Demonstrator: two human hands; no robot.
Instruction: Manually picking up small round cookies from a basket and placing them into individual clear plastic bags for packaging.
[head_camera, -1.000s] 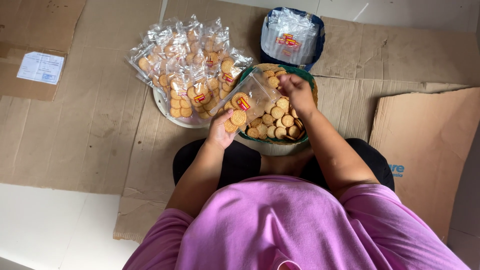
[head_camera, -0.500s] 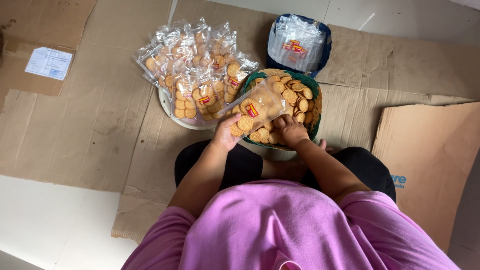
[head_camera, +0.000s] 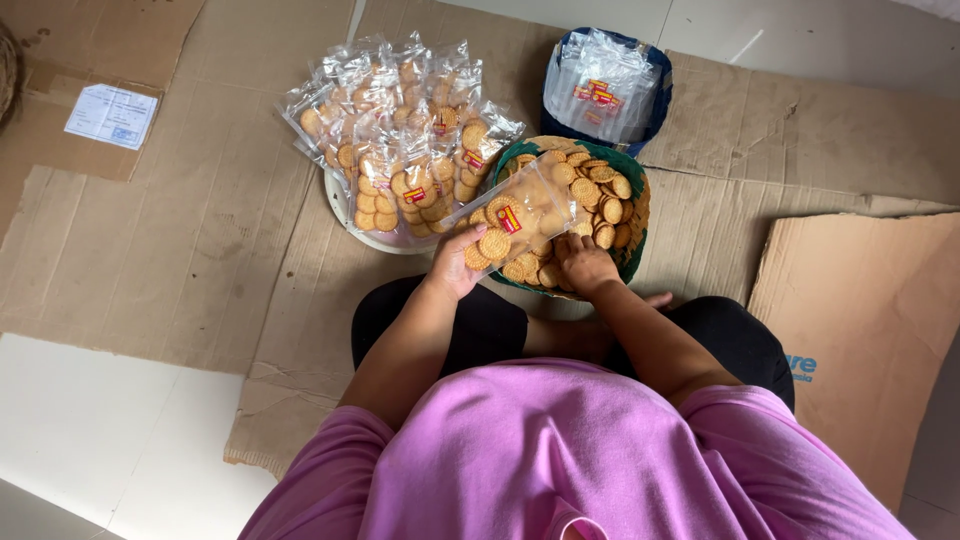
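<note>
Fingers of the left hand (head_camera: 457, 262) curled around the lower end of a clear plastic bag (head_camera: 518, 212), thumb on top, pinching it; the bag held a few round biscuits and was tilted over the near-left rim of the green basket (head_camera: 634, 252). Fingers of the right hand (head_camera: 585, 263) were bent down and drawn together among the loose round biscuits (head_camera: 595, 195) at the near edge of that basket; whether they gripped a biscuit could not be told. Both hands sat just beside each other above the person's black-clad knees.

Left of the basket, touching it, a pale round tray (head_camera: 336, 200) carried a heap of filled biscuit packets (head_camera: 395, 130). Beyond the basket stood a dark blue container (head_camera: 656, 115) stuffed with empty clear bags (head_camera: 603, 90). Everything rested on flattened cardboard sheets (head_camera: 200, 250) spread over a pale tiled floor (head_camera: 80, 420). A white paper label (head_camera: 111, 116) lay on the cardboard at far left, well apart from the hands.
</note>
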